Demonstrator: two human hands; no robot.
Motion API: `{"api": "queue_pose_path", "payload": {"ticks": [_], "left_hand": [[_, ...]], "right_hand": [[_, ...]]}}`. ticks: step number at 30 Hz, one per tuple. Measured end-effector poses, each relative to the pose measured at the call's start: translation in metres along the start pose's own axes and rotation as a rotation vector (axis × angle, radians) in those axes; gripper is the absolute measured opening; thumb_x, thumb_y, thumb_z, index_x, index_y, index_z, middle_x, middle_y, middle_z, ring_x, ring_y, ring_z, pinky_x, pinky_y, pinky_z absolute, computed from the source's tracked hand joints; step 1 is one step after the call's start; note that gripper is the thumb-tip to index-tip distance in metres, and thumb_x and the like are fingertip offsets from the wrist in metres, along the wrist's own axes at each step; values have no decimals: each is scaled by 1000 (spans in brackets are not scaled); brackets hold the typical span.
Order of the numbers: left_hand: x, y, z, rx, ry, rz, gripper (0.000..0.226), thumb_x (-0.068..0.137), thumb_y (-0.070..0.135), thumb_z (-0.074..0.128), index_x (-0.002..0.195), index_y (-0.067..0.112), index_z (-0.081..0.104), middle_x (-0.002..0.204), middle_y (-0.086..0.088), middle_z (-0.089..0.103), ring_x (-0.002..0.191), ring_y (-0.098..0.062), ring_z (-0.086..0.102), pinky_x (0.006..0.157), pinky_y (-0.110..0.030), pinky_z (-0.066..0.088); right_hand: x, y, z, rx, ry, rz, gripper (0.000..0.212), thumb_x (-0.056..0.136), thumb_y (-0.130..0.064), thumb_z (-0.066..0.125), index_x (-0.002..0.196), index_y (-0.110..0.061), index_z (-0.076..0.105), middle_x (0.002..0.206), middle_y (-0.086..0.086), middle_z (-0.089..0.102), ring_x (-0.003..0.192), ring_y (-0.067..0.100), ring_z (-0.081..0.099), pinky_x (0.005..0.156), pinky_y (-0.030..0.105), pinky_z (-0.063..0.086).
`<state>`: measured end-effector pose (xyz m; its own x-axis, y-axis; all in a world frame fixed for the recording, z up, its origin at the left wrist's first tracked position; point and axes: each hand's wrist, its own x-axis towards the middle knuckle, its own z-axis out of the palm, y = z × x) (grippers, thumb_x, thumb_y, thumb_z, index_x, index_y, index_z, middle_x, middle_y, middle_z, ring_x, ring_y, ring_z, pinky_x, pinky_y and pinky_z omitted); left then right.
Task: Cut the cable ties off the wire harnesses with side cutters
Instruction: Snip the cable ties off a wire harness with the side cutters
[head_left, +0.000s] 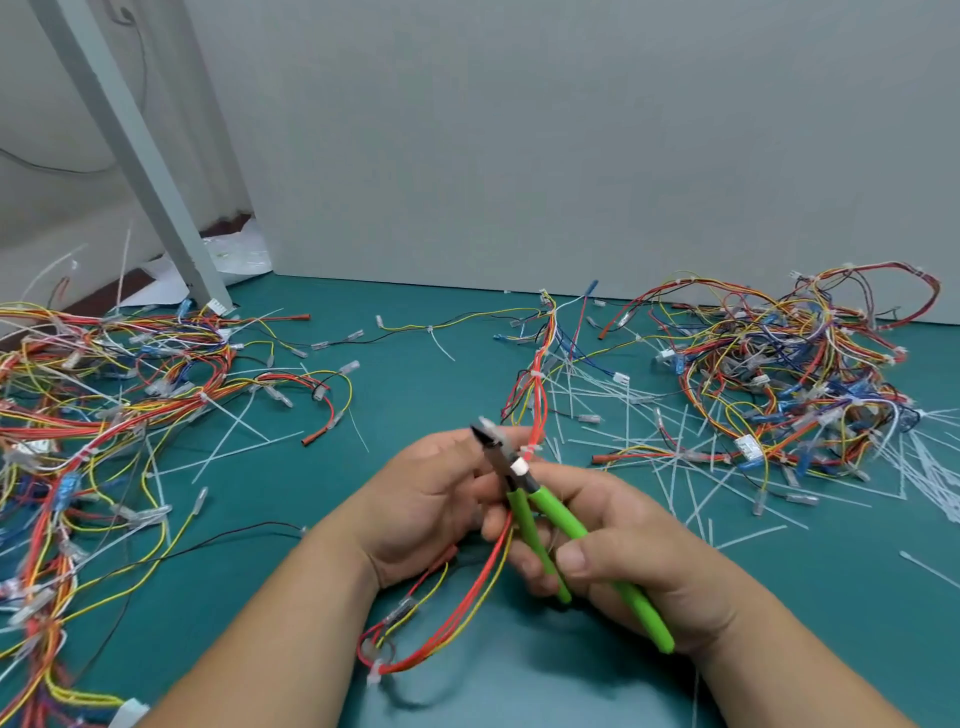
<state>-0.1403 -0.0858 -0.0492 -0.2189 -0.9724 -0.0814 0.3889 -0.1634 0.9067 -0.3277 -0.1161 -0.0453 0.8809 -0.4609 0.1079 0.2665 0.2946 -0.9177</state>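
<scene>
The left hand (431, 499) holds a red-and-yellow wire harness (470, 605). The right hand (634, 561) grips green-handled side cutters (551, 520), jaws beside a white cable tie (530, 449)

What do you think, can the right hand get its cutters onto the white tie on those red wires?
Probably yes: the left hand holds the red wires up, the white tie sits exposed, and the side cutters in the right hand lie beside it.
</scene>
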Motion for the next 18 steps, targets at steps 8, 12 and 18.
{"api": "queue_pose_path", "payload": {"ticks": [8, 12, 18], "left_hand": [[4, -2, 1, -121, 112, 68, 16, 87, 16, 68, 99, 7, 72, 81, -16, 60, 63, -22, 55, 50, -29, 51], [5, 1, -3, -164, 222, 83, 8, 82, 15, 71, 87, 17, 77, 80, -6, 70, 72, -18, 67, 60, -30, 49], [6, 4, -2, -205, 305, 130, 16, 83, 22, 65, 84, 19, 80, 71, -4, 66, 67, -19, 67, 69, -35, 41]], "right_hand": [[0, 3, -5, -25, 111, 8, 62, 70, -19, 71, 131, -9, 65, 114, 22, 57, 92, 36, 52, 70, 40, 40], [-1, -7, -11, 122, 245, -109, 76, 60, -32, 88, 130, -12, 66, 112, 13, 62, 89, 25, 60, 74, 40, 48], [2, -12, -18, 253, 447, -223, 71, 67, -37, 83, 134, -23, 65, 100, 6, 64, 87, 24, 64, 85, 48, 52]]}}
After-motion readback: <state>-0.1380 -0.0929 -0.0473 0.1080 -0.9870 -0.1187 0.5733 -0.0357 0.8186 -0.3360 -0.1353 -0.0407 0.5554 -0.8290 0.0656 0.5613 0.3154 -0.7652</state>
